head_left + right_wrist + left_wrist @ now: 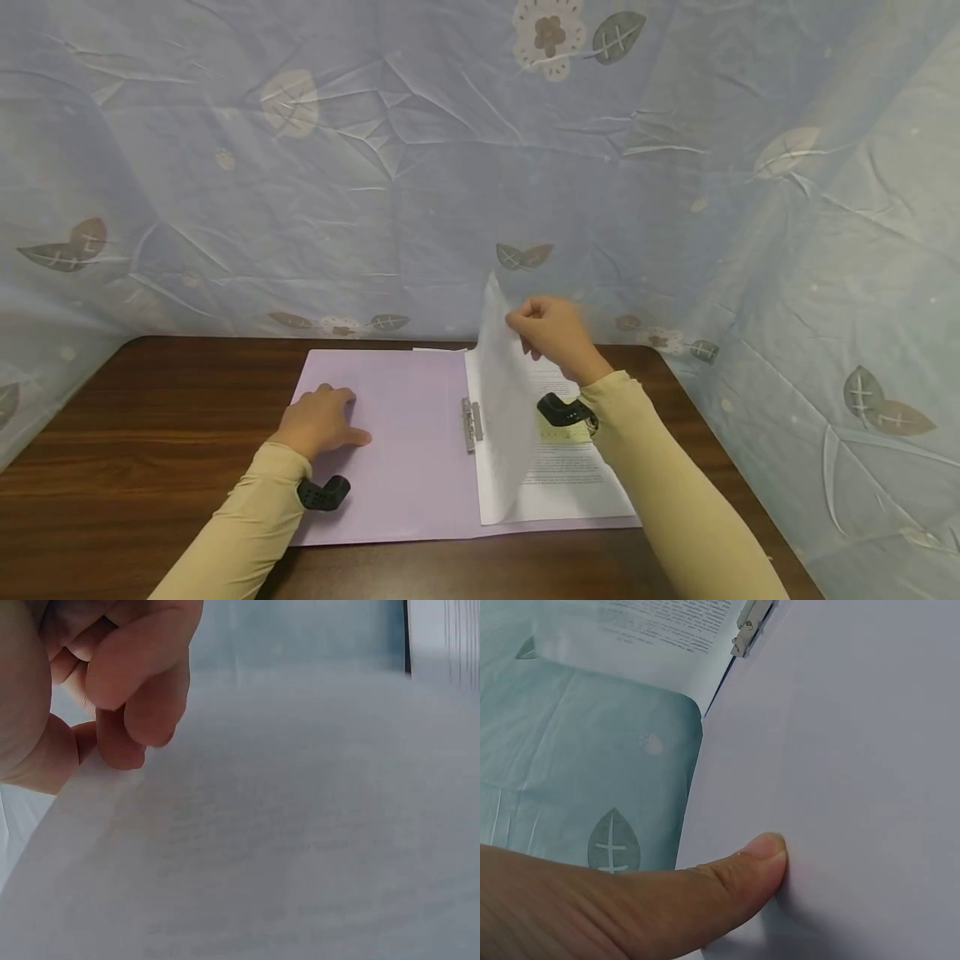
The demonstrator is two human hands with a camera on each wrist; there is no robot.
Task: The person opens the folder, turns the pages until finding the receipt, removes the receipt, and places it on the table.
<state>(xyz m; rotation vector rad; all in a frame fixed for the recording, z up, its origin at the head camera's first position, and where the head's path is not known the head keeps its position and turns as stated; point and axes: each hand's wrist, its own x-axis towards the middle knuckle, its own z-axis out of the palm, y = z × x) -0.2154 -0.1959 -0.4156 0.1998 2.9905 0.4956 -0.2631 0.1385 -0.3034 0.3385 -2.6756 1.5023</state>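
A purple folder (405, 467) lies spread open on the table, with a metal clip (472, 425) near its fold. My right hand (551, 333) pinches the upper part of a white sheet (504, 417), which stands raised and curved over the printed pages (562, 487). In the right wrist view the fingertips (157, 712) grip the sheet's edge, and faint print shows through the paper. My left hand (318, 421) rests on the left cover, its thumb (742, 877) stretched out over the purple surface.
A yellow note (566, 432) lies on the printed pages, partly behind the right wrist. Beneath the folder is a dark wooden table (150, 467). A patterned blue cloth (420, 183) hangs behind the table and along its sides. Some white paper (442, 349) peeks out past the folder's back edge.
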